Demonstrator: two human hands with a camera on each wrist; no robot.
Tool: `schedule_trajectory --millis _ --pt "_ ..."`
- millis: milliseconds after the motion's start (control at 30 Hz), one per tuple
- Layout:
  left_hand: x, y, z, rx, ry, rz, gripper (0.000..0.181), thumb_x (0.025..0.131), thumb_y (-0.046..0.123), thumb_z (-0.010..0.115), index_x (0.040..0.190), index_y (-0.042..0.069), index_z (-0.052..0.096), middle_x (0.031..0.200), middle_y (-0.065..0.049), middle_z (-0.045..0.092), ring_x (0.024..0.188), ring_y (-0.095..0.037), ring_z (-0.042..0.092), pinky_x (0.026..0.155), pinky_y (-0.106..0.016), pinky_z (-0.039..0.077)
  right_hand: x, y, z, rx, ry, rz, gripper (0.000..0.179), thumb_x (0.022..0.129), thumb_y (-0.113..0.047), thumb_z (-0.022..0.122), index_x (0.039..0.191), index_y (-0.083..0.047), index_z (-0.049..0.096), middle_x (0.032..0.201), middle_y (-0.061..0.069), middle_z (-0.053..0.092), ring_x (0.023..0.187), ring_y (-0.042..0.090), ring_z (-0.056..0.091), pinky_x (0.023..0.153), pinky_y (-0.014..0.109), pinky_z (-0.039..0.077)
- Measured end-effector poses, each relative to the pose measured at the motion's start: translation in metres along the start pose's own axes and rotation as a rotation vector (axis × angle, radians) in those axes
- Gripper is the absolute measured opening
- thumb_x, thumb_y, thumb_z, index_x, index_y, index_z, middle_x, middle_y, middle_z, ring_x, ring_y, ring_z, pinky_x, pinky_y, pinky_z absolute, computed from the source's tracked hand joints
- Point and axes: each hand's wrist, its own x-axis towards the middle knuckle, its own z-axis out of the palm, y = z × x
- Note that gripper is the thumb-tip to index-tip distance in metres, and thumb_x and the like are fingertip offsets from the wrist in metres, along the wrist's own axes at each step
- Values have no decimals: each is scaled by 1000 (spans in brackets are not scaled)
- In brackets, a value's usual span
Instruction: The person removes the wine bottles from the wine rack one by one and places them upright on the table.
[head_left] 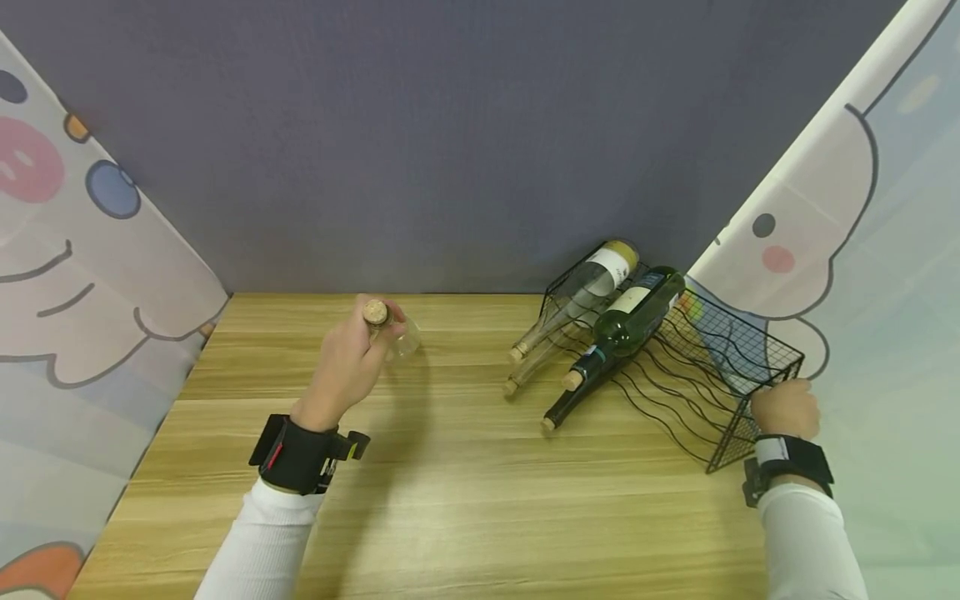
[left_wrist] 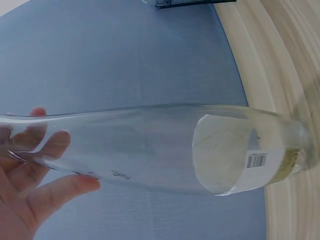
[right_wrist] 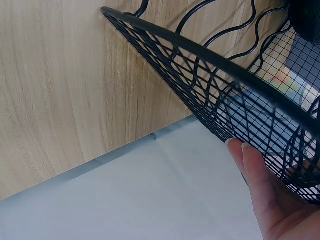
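Note:
A clear glass bottle [left_wrist: 150, 145] with a cork in its top is upright in my left hand [head_left: 351, 358]. The fingers and thumb grip its neck, and its label sits low near the base. My right hand [head_left: 787, 408] holds the near right corner of a black wire wine rack [head_left: 723, 417], with fingers [right_wrist: 257, 172] against the mesh end panel. Corked bottles lie in the rack's left part: a clear bottle with a white label [head_left: 600, 275], another clear one below it, and green bottles [head_left: 626, 321], one over another.
The wooden table [head_left: 450, 500] meets a grey wall panel [head_left: 450, 167] at the back. Cartoon-printed sheets [head_left: 97, 250] hang at both sides. Wavy wire rests [head_left: 675, 392] run across the right part of the rack. The bottle necks stick out over the table.

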Motion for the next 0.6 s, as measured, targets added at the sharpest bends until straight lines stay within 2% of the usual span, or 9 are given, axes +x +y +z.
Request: schedule_trajectory --millis 167,300,367,433,467,567,600 --pt "6 3 -4 -31 -7 -51 55 98 52 39 115 0 50 102 -12 65 78 -21 57 70 -36 42 0 -1 0 -3 2 -4 65 96 -19 38 136 28 20 126 54 38 114 64 45 85 63 48" --pt "12 8 -10 -35 -22 -110 45 102 45 44 114 3 52 100 -12 66 69 -21 49 68 -36 38 -1 -1 0 -10 -1 -4 65 95 -19 39 135 28 20 126 54 38 113 64 46 84 63 48" --pt "16 9 -12 -46 -26 -144 42 102 44 47 114 5 53 102 -13 67 71 -23 52 69 -37 41 -1 0 0 -11 -1 -7 65 95 -19 39 135 28 20 126 54 38 113 65 46 83 63 49" --pt "21 7 -12 -76 -24 -174 39 101 44 51 114 7 54 105 -12 68 78 -26 60 74 -42 47 -2 0 0 -11 3 -10 65 95 -19 39 135 28 20 126 54 38 113 65 46 84 63 48" --pt "24 6 -12 -100 -19 -184 38 101 43 52 114 8 55 107 -12 68 88 -27 63 81 -46 49 -2 0 -1 -11 6 -14 65 95 -19 39 135 29 20 126 54 38 113 65 46 84 63 48" --pt "32 -3 -5 -217 6 -185 35 100 40 54 113 8 54 109 -10 66 110 -26 62 98 -50 47 -2 -1 -1 -13 8 -20 66 95 -19 39 135 29 20 125 54 39 112 65 46 84 63 48" --pt "35 -7 -3 -271 23 -180 34 100 39 54 112 7 54 107 -10 65 109 -24 62 99 -48 46 -3 0 -1 -13 11 -20 66 95 -19 39 135 29 20 124 54 39 112 65 46 84 63 48"
